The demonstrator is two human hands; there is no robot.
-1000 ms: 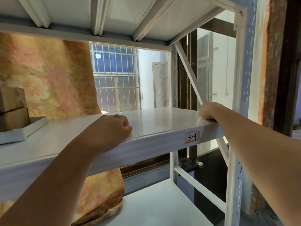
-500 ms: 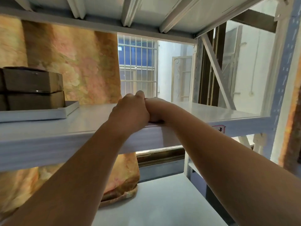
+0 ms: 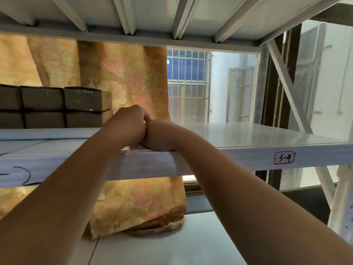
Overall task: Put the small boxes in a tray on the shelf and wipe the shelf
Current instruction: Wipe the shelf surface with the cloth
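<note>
Now the right hand (image 3: pixel 159 135), having swept in from the far end, is pressing clenched against the clenched left hand (image 3: pixel 126 125) on the shelf (image 3: pixel 257 134); wiping looks nearly done, boxes (image 3: pixel 57 107) stacked just left.

Both hands (image 3: pixel 142 131) rest together on the shelf (image 3: pixel 257 136) front edge; stacked boxes (image 3: pixel 57 107) sit left, a label (image 3: pixel 284 158) right.

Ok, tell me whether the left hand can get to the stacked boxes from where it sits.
Probably yes. The left hand rests closed on the shelf front edge, pressed against the right hand. The boxes stand just to its left on the same shelf, and nothing shows between them.
</note>
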